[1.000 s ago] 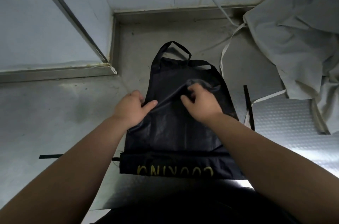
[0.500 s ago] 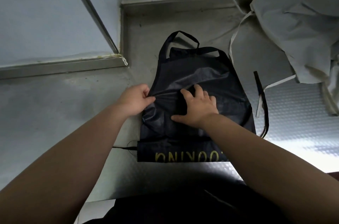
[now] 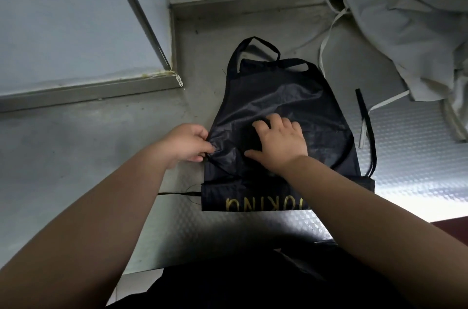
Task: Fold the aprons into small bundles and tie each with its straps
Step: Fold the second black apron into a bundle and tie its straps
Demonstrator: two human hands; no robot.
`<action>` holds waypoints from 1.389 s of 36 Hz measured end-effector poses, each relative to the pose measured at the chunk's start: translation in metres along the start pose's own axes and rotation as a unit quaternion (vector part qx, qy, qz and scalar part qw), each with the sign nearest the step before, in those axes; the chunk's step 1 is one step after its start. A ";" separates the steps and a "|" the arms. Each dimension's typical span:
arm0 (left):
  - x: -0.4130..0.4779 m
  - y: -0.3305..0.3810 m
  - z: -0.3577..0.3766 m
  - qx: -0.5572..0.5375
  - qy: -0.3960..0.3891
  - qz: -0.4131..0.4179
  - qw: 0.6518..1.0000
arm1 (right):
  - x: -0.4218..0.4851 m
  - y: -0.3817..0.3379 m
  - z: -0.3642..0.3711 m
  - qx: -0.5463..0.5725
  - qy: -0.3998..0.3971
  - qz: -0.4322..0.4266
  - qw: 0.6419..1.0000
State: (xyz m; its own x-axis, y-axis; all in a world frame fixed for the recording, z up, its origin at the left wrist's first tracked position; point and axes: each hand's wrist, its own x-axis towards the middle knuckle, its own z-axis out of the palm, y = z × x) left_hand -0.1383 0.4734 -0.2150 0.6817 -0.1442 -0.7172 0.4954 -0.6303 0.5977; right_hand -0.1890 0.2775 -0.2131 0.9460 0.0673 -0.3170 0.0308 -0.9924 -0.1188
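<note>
Grips: your left grip (image 3: 188, 143) pinches the left edge of the black apron (image 3: 278, 91); your right grip (image 3: 279, 143) lies spread flat mid-cloth, no longer pinching.
Apron: on the table (image 3: 76, 157) before you, fold pressed down, untied.
Beyond: black strap (image 3: 364, 116) loose at right; white apron (image 3: 405, 30) heaped, waiting.

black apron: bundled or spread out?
Spread out, not bundled. The black apron lies flat on the counter, only its near edge folded over. Left hand pinches its side edge; right hand presses it.
</note>
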 end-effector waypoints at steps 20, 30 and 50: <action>-0.021 -0.008 0.043 0.096 0.267 0.291 0.914 | -0.049 0.034 0.014 0.154 0.114 -0.022 0.981; -0.035 -0.046 0.084 0.269 0.158 0.384 0.869 | -0.097 0.072 0.035 0.054 0.112 -0.043 0.991; -0.056 -0.032 0.093 0.367 0.105 0.308 0.872 | -0.112 0.097 0.027 0.019 0.011 -0.053 0.998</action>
State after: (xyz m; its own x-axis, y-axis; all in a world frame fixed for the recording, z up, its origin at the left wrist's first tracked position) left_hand -0.2427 0.4312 -0.2271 0.8185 -0.5329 -0.2145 -0.4236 -0.8121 0.4012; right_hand -0.3005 0.1770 -0.2145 0.9447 0.1699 -0.2806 0.1202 -0.9752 -0.1858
